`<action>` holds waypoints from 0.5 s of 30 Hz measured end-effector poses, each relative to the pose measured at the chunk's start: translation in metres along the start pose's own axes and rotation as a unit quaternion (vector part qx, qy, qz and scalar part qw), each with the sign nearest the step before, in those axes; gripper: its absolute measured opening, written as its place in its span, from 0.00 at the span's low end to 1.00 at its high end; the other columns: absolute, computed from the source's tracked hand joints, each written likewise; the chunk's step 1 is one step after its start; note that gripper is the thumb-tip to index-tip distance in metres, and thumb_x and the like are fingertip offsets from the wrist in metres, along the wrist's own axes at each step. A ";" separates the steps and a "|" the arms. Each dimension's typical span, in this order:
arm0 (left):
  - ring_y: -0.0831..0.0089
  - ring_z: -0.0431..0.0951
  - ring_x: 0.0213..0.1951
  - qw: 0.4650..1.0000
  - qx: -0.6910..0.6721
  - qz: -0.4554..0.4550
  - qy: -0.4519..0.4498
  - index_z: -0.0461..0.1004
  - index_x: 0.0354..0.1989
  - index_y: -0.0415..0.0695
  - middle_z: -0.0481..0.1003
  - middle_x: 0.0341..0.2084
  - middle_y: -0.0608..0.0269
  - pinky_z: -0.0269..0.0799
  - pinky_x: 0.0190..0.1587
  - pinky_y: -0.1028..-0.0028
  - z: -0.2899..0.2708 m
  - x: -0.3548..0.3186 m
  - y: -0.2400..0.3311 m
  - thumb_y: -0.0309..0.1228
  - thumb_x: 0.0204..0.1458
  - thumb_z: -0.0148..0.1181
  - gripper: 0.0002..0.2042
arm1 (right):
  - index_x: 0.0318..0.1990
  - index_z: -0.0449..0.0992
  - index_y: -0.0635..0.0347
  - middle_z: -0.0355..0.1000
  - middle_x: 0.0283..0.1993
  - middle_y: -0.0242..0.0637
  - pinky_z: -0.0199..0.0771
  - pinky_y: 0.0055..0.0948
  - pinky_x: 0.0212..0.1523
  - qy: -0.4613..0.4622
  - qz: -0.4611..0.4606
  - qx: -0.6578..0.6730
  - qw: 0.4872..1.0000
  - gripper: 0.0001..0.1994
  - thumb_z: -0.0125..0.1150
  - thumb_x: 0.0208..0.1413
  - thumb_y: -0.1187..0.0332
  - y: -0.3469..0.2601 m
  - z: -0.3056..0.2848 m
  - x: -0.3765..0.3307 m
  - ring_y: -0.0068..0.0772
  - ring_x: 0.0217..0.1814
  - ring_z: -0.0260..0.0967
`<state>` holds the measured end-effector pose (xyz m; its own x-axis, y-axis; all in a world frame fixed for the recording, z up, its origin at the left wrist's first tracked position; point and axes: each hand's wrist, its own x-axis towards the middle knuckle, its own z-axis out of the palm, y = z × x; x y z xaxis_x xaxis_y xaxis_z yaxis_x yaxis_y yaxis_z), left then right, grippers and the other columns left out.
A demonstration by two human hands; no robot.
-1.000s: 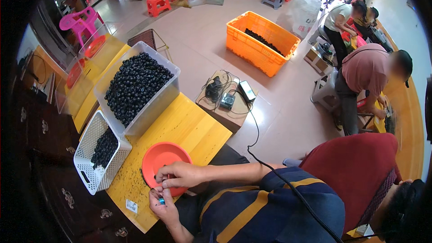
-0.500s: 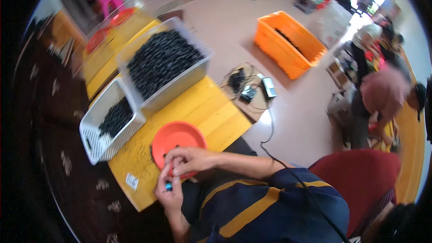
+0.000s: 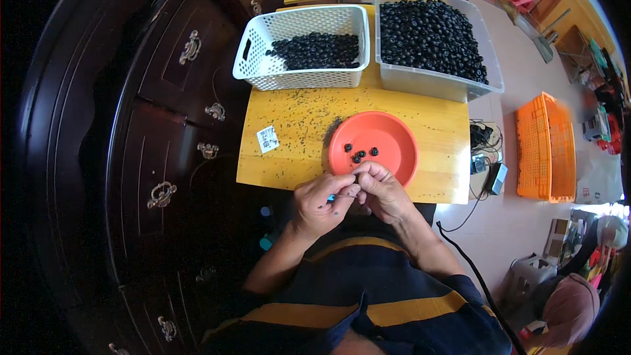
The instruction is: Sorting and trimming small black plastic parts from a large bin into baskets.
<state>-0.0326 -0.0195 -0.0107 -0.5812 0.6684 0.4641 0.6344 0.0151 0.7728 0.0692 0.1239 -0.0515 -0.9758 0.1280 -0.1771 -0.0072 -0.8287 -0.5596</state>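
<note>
one white basket at the upper middle of the frame holds dark round pieces on the yellow counter. lower down, the left hand has its fingers closed on a small blue thing. at centre, the red bowl carries a few loose pieces; over its lower rim, the right hand pinches near the left's fingertips, what's between too small to tell. upper right, a clear tub is heaped. looks to me like fine fingertip work on one piece; the next move calls for a steady pinch.
</note>
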 end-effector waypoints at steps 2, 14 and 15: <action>0.67 0.83 0.26 0.999 -0.026 -0.022 0.007 0.79 0.39 0.41 0.79 0.24 0.58 0.76 0.28 0.72 0.002 0.000 0.004 0.23 0.51 0.72 0.09 | 0.44 0.79 0.55 0.77 0.35 0.26 0.70 0.18 0.33 -0.009 0.003 0.018 1.000 0.11 0.63 0.67 0.58 0.008 -0.006 0.003 0.16 0.29 0.68; 0.61 0.79 0.22 0.990 0.035 -0.075 -0.110 0.73 0.32 0.43 0.74 0.19 0.57 0.71 0.25 0.66 -0.008 0.008 -0.003 0.48 0.53 0.72 0.21 | 0.44 0.77 0.54 0.73 0.36 0.25 0.69 0.17 0.35 -0.060 0.009 0.005 0.998 0.11 0.62 0.67 0.57 0.000 -0.004 0.005 0.14 0.35 0.67; 0.61 0.79 0.22 0.990 0.036 -0.075 -0.111 0.73 0.32 0.43 0.74 0.19 0.57 0.71 0.25 0.66 -0.009 0.008 -0.002 0.48 0.53 0.72 0.21 | 0.43 0.76 0.54 0.73 0.35 0.24 0.68 0.17 0.35 -0.071 0.000 -0.001 0.997 0.11 0.62 0.67 0.57 0.000 -0.006 0.005 0.14 0.34 0.67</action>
<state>-0.0434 -0.0209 -0.0043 -0.5502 0.8017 0.2335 0.5891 0.1744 0.7890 0.0660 0.1279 -0.0573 -0.9969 0.0490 -0.0608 -0.0064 -0.8274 -0.5616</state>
